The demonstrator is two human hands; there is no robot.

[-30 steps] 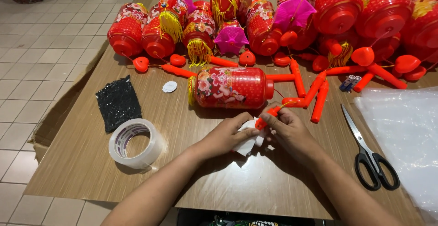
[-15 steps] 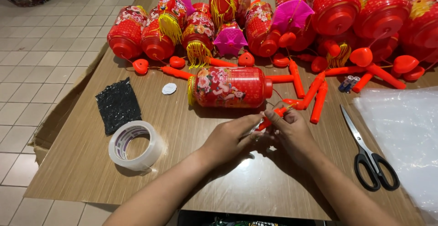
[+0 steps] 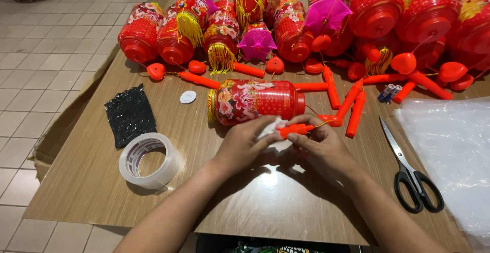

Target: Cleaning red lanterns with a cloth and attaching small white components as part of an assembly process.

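A red cylindrical lantern (image 3: 255, 100) with flower print and a yellow tassel lies on its side on the wooden table (image 3: 265, 207). Just in front of it my left hand (image 3: 245, 143) and my right hand (image 3: 319, 148) meet. Between their fingertips they pinch a short orange-red plastic stick (image 3: 295, 129), with a small white piece (image 3: 270, 130) under my left fingers. A thin wire runs from the stick toward the lantern.
Many red and pink lanterns (image 3: 367, 13) crowd the far side, with loose orange sticks (image 3: 352, 105) and heart-shaped pieces. A roll of clear tape (image 3: 149, 160) and a black mesh pad (image 3: 130, 114) lie left. Black scissors (image 3: 411, 174) and a clear plastic bag (image 3: 454, 151) lie right.
Both hands have risen slightly toward the lantern. The orange stick, earlier tilted, now lies level between the fingertips, and the white piece sits higher under my left fingers.
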